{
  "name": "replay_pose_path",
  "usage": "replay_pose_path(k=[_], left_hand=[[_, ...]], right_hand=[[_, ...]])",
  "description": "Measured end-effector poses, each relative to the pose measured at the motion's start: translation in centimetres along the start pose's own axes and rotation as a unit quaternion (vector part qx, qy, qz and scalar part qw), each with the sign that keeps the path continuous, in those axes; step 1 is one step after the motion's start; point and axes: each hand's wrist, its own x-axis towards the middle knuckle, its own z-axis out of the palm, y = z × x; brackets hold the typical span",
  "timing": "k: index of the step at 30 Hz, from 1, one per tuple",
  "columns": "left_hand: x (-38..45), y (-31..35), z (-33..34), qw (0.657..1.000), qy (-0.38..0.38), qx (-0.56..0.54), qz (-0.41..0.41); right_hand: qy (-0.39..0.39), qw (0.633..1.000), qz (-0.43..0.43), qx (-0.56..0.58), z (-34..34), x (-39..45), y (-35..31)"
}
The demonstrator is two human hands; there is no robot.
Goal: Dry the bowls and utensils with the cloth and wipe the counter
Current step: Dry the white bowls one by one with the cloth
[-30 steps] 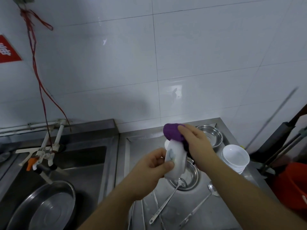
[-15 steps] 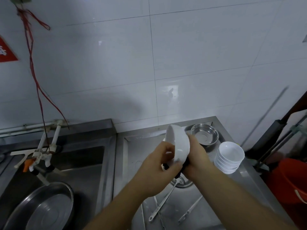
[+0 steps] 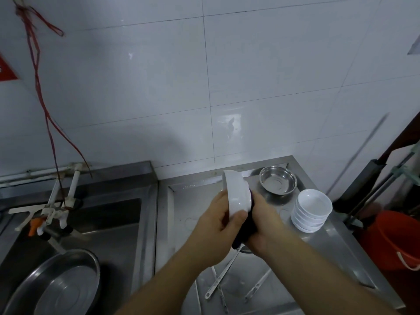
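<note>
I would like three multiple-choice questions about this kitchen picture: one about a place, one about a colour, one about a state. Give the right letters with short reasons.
1. Where is the stack of white bowls?
A. in the sink
B. on the counter, right of the hands
C. on the floor

2. What colour is the cloth?
A. purple
B. yellow
C. green

3. How is the held bowl?
A. flat on the counter
B. tipped on its side in the hands
C. on the stack

Answers:
1 B: the stack stands on the counter.
2 A: the cloth shows dark purple under the right hand.
3 B: the left hand grips the bowl, tipped.
</note>
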Motion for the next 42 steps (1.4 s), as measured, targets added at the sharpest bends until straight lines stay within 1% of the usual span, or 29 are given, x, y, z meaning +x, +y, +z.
replay_pose_path(k=[2,3,6,8,10,12,13,15,17,19,21,23,26,27,28,31,33,35,38,40,41,42], left_hand=[[-0.4,0.0,-0.2,1.0,-0.002,0.008,0.019],[-0.5,-0.1,-0.3,1.0,-0.005,-0.007,0.011],[-0.6,0.2,-0.6,0.997,0.005,-0.065,-0.037],[-0.3,0.7,-1.0,0.995,0.029,-0.072,-0.064],[0.3,0.9,-1.5,0.99,0.044,-0.087,-0.103],[0.5,0.9,-2.1,0.983,0.036,-0.13,-0.122],[0.4,1.0,-2.3,0.986,0.03,-0.116,-0.112],[-0.3,0.7,-2.8,0.997,0.014,-0.003,-0.075],[-0.9,-0.1,-2.9,0.993,-0.003,0.109,-0.054],[-1.3,-0.8,-3.0,0.985,-0.02,0.169,-0.042],[-1.6,-0.8,-3.1,0.975,-0.039,0.216,-0.027],[-1.6,-0.9,-3.3,0.964,-0.045,0.26,-0.012],[-1.5,-1.1,-3.3,0.942,-0.046,0.333,0.014],[-1.5,-1.1,-3.3,0.936,-0.048,0.348,0.025],[-1.5,-1.1,-3.4,0.932,-0.052,0.356,0.037],[-1.9,-1.6,-3.6,0.92,-0.064,0.375,0.089],[-2.1,-2.2,-3.8,0.901,-0.079,0.408,0.122],[-2.4,-2.8,-4.1,0.884,-0.089,0.434,0.149],[-2.8,-3.3,-4.7,0.872,-0.1,0.443,0.185],[-3.2,-3.4,-4.7,0.879,-0.088,0.428,0.191],[-3.4,-3.5,-4.5,0.891,-0.071,0.412,0.178],[-3.6,-3.7,-4.3,0.911,-0.034,0.382,0.154]], right_hand=[[-0.004,1.0,0.013,-0.003,0.0,-0.1,0.4],[0.002,1.0,0.009,-0.006,0.1,-0.1,0.5],[0.023,0.999,-0.034,-0.027,0.4,0.0,0.6],[0.037,0.997,-0.056,-0.033,0.9,-0.1,0.4],[0.048,0.996,-0.06,-0.035,1.4,-0.3,0.3],[0.048,0.997,-0.051,-0.036,1.6,-0.2,0.5],[0.041,0.998,-0.038,-0.037,1.6,-0.2,0.6],[0.011,0.999,-0.004,-0.048,1.7,-0.3,0.7],[-0.007,0.998,0.016,-0.055,1.7,-0.5,0.9],[-0.006,0.998,0.003,-0.069,1.7,-1.0,0.9],[0.033,0.994,-0.052,-0.089,1.8,-1.3,1.1],[0.079,0.983,-0.126,-0.108,2.0,-1.4,1.4],[0.126,0.944,-0.246,-0.18,1.7,-1.3,1.8],[0.135,0.933,-0.269,-0.194,1.6,-1.3,1.7],[0.135,0.933,-0.277,-0.188,1.5,-1.3,1.6],[0.115,0.952,-0.252,-0.129,1.2,-1.3,1.2],[0.067,0.971,-0.21,-0.093,1.0,-1.5,1.1],[0.016,0.98,-0.178,-0.092,0.5,-1.5,1.4],[0.008,0.979,-0.165,-0.117,-0.2,-1.7,2.3],[0.016,0.985,-0.144,-0.089,-0.6,-1.6,3.1],[0.017,0.99,-0.126,-0.068,-0.9,-1.5,3.6],[0.015,0.993,-0.106,-0.048,-1.1,-1.4,4.0]])
